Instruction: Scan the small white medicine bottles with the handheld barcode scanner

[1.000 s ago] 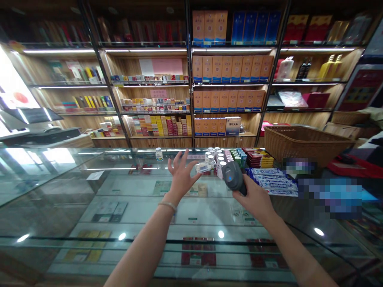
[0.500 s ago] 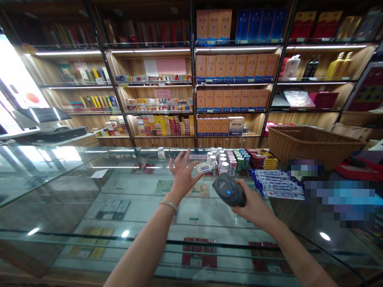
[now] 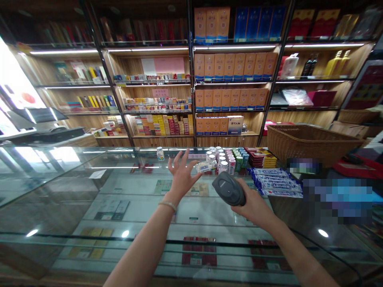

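Note:
Above the glass counter (image 3: 137, 215), my left hand (image 3: 182, 175) holds a small clear bottle (image 3: 204, 166) with a label between thumb and a finger; its other fingers are spread. My right hand (image 3: 253, 201) is wrapped round a dark grey handheld scanner (image 3: 228, 188), whose head points toward the bottle. Behind the held bottle stand several white-capped bottles (image 3: 223, 167), beside rows of small pink, green and blue packs (image 3: 238, 161). One more small bottle (image 3: 160, 153) stands apart, left of my left hand.
Blue-and-white packets (image 3: 277, 182) and red-yellow packs (image 3: 259, 158) lie right of the bottles, with a wicker basket (image 3: 311, 139) beyond. A paper slip (image 3: 97, 174) lies at left. Shelves of boxes (image 3: 233, 99) rise behind; a black cable crosses the lower right.
The blue light on top of the scanner has gone out. Both hands keep nearly the same pose, and the view has shifted slightly.

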`<state>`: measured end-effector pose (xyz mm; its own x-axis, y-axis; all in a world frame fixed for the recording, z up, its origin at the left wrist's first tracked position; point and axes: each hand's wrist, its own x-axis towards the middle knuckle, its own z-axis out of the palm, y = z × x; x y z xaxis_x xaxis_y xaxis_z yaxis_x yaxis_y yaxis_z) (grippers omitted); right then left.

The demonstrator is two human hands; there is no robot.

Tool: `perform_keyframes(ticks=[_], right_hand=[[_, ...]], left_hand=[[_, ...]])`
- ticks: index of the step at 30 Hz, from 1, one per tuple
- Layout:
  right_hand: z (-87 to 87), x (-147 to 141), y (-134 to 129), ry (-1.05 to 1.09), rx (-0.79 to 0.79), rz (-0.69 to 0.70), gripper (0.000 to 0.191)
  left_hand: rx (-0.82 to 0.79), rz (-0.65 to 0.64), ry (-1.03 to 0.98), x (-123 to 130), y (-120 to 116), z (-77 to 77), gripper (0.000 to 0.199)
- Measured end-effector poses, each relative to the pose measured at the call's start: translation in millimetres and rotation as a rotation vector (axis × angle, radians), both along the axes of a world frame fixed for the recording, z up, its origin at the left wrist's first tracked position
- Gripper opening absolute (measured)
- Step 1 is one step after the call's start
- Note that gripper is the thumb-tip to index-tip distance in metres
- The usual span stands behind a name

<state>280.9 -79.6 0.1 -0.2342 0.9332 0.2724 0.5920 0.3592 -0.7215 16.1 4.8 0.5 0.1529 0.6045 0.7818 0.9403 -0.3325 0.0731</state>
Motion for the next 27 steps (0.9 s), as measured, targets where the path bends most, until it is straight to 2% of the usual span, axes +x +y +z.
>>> perform_keyframes(ticks=[3,6,9,12,15,21,27], right_hand=[[-2.9,0,3,-0.028,0.042,-0.022,0.049],[-5.3,3,8,-0.097,0.116,-0.137,0.043],[-5.8,8,13,-0.224,0.17,-0.267,0.04],[-6.8,10,16,-0.389,0.214,-0.337,0.034],[-10.8,8,18,-0.504,0.247,-0.334,0.024],[-23.6,1,27,-0.636,0.49,-0.257,0.026],[-30.9,-1,31,-0.669,0.481,-0.264,0.028]], left_hand=[[-0.002,0.002,0.0,0,0,0.3,0.037],[0.008,0.004,-0.006,2,-1,0.6,0.037],[0.017,0.001,-0.009,3,-3,0.6,0.036],[0.014,-0.004,-0.011,4,-3,0.6,0.036],[0.015,-0.007,-0.018,5,-3,0.3,0.037],[0.017,-0.026,-0.032,6,-4,0.8,0.034],[0.017,-0.017,-0.047,6,-5,2.5,0.034]])
